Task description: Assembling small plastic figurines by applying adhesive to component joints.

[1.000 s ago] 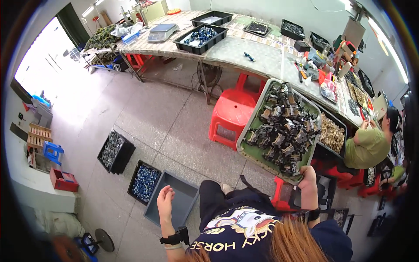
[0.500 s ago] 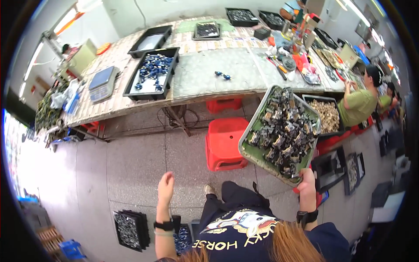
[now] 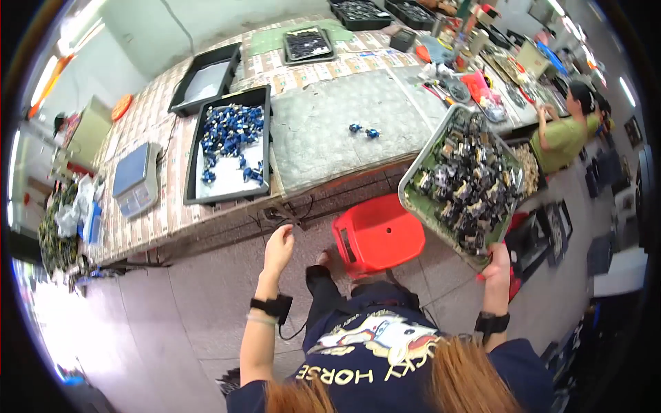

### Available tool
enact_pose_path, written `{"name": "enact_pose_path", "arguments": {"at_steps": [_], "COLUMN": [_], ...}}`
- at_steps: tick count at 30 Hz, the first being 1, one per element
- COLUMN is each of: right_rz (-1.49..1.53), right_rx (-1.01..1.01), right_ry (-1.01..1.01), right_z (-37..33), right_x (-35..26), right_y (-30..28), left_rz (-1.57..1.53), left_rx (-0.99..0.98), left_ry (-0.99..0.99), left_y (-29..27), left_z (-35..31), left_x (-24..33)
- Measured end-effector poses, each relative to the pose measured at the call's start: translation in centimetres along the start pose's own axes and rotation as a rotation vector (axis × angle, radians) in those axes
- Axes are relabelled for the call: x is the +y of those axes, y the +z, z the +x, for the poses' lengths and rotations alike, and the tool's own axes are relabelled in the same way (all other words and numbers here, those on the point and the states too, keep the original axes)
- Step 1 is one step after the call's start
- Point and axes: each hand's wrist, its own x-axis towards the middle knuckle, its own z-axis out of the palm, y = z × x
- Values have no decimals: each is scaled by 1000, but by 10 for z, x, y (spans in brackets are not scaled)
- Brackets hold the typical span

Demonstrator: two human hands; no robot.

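My right hand [image 3: 497, 265] grips the near corner of a green-lined tray [image 3: 421, 199]. A heap of small dark metal-and-plastic parts [image 3: 471, 182] fills the tray, which overlaps the front edge of the table from this angle. My left hand [image 3: 279, 249] hangs in the air before the table, its fingers curled together with nothing visible in them. Beyond it stands a black tray [image 3: 268, 155] lined in white, holding many small blue parts [image 3: 231, 131]. A couple of blue parts [image 3: 363, 131] lie on the grey table mat [image 3: 323, 151].
A red stool [image 3: 382, 234] stands between me and the table. On the left are a scale [image 3: 134, 180] and another black tray [image 3: 206, 79]. Tools and bags [image 3: 475, 89] crowd the table's right. A person in a green shirt [image 3: 564, 141] works there. Black trays [image 3: 540, 237] rest lower right.
My view has come closer to the table and turned. The tray of dark parts stays in my right hand, now farther right and higher in view. My left hand has moved nearer the table.
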Motion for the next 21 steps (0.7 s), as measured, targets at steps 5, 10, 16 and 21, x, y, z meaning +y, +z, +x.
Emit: {"name": "enact_pose_path", "arguments": {"at_steps": [5,10,16,21], "right_rz": [85,143,119,155], "right_rx": [101,99,112,115], "right_ry": [14,-11,-71,-42], "right_z": [-5,-23,-24,1], "right_x": [23,27,25,16], "right_y": [49,82,115,130], "left_rz": [226,509,653,689], "left_rx": [-243,-301,-194,-97], "left_ry": [363,369,358,492], "left_y": [26,59,74,70], "left_z": [108,160,183,178], "left_x": [-36,-41,-61,-64]}}
